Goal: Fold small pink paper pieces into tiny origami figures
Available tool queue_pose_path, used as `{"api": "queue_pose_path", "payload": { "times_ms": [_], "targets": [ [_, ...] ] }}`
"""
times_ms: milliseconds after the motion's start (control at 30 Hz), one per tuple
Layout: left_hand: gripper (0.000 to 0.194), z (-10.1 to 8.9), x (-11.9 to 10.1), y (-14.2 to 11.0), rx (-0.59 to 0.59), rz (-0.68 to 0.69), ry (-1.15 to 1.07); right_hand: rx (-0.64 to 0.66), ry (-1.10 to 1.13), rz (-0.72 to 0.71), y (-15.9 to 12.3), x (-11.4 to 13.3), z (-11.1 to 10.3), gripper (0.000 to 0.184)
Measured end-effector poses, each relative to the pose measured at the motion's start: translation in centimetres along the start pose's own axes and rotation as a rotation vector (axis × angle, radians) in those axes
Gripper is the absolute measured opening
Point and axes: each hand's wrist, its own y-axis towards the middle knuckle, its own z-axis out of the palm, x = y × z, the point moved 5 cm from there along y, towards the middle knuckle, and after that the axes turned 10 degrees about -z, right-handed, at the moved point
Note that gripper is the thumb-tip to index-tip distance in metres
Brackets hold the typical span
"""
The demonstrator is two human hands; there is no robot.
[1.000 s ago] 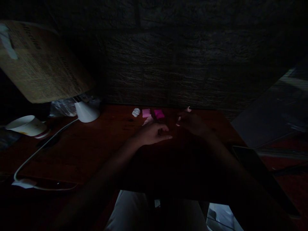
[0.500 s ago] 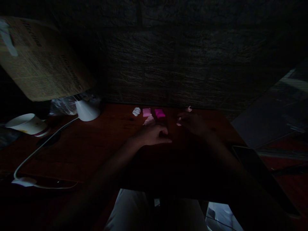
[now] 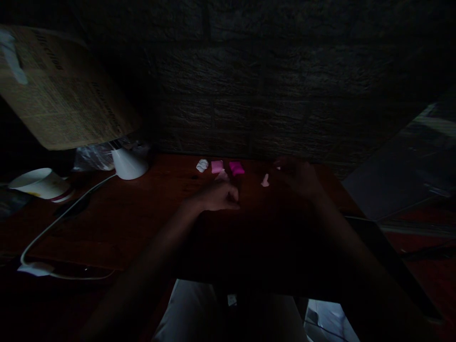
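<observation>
My left hand (image 3: pixel 219 196) rests low over the table, its fingers loosely curled with the thumb apart and nothing visible in them. Just beyond it lies a thin pale pink piece (image 3: pixel 223 175), partly hidden by the hand. Behind are a light pink square (image 3: pixel 217 166), a magenta square (image 3: pixel 236 167) and a white crumpled lump (image 3: pixel 202 165); they look like modelling clay. My right hand (image 3: pixel 295 175), dim in shadow, has its fingertips closed around a small pale pink scrap (image 3: pixel 279 167), mostly covered. Another pale pink scrap (image 3: pixel 265 180) stands between the hands.
On the left stand a lamp with a white base (image 3: pixel 128 164) and newspaper-like shade (image 3: pixel 67 90), a paper cup (image 3: pixel 41 184) and a white cable (image 3: pixel 67 211). A dark brick wall (image 3: pixel 263 85) closes off the back. A dark flat object (image 3: pixel 384 256) lies at the right edge.
My right hand has let go of the nearer pink scrap and shifted right and back onto the farther one. My left hand has drawn slightly left and down, its fingers more curled.
</observation>
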Motion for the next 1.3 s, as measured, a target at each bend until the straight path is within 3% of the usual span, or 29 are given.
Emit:
{"api": "queue_pose_path", "payload": {
  "times_ms": [133, 200, 300, 367, 467, 600, 767, 933, 1100, 1200, 1300],
  "targets": [
    [0.007, 0.0, -0.3, 0.4, -0.006, 0.007, -0.089, -0.166, 0.020, -0.025, -0.2, 2.1, -0.1, 0.023],
    [0.009, -0.1, -0.3, 0.6, -0.074, 0.038, -0.208, -0.090, 0.121, -0.005, -0.7, 3.0, 2.0, 0.026],
    [0.012, -0.8, -0.1, 0.7, -0.308, 0.081, -0.366, 0.076, 0.278, 0.031, -1.8, 4.2, 6.0, 0.020],
    [0.015, -1.1, 0.0, 0.6, -0.406, 0.102, -0.465, 0.186, 0.436, 0.173, -2.5, 4.4, 8.4, 0.024],
    [0.017, -1.4, 0.0, 0.4, -0.483, 0.120, -0.538, 0.237, 0.742, 0.481, -3.4, 4.4, 10.3, 0.032],
    [0.023, -1.6, -0.4, 0.3, -0.518, 0.103, -0.521, 0.174, 0.983, 0.587, -3.4, 4.9, 9.8, 0.017],
    [0.019, -1.9, -0.8, 0.1, -0.579, 0.079, -0.349, 0.110, 1.059, 0.620, -3.5, 5.4, 8.9, 0.010],
    [0.017, -2.3, -1.0, -0.1, -0.613, 0.114, -0.297, 0.068, 1.131, 0.652, -3.8, 5.8, 9.5, 0.009],
    [0.024, -1.7, -0.8, 0.2, -0.518, 0.059, -0.340, 0.110, 1.234, 0.730, -4.4, 6.9, 10.9, 0.027],
    [0.036, -1.6, -0.7, 0.4, -0.535, -0.017, -0.398, 0.154, 1.275, 0.763, -4.8, 7.9, 11.7, 0.043],
    [0.042, -1.6, -0.6, 0.5, -0.547, -0.053, -0.441, 0.158, 1.325, 0.776, -4.9, 8.2, 11.8, 0.043]
  ]
}}
